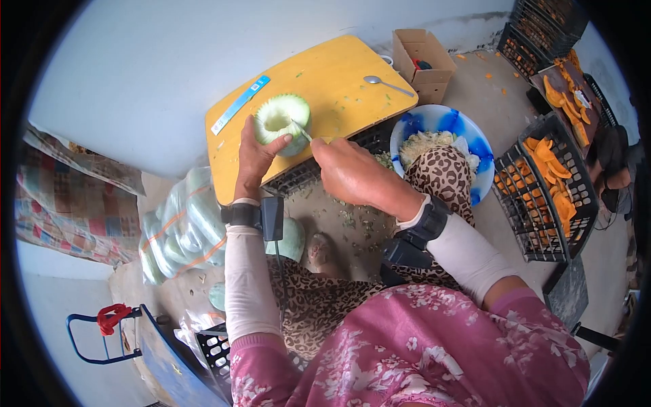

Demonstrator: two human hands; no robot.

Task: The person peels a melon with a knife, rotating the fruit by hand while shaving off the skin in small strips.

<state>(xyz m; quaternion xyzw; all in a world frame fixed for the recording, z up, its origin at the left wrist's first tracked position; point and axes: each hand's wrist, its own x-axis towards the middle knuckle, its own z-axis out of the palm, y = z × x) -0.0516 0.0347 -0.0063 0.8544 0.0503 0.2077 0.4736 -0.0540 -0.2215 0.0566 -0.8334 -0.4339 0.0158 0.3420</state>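
A pale green melon (pixel 293 112) with a carved, notched rim and a hollow in its top stands at the front edge of the yellow table (pixel 325 68). My left hand (pixel 256 157) grips the melon's left and near side, thumb across its front. My right hand (pixel 356 173) is closed around a small knife (pixel 302 131), its tip at the melon's cut rim. Beyond the melon lies a blue and white strip (pixel 241 104). A metal spoon (pixel 390 85) rests near the table's right end.
Right of the table are a cardboard box (pixel 434 68), a blue and white basin (pixel 485 152) with pale scraps, and a black crate (pixel 529 230) of orange pieces. Bagged melons (pixel 183 230) lie at left, near a blue-framed cart (pixel 159 353). Part of another person shows at far right.
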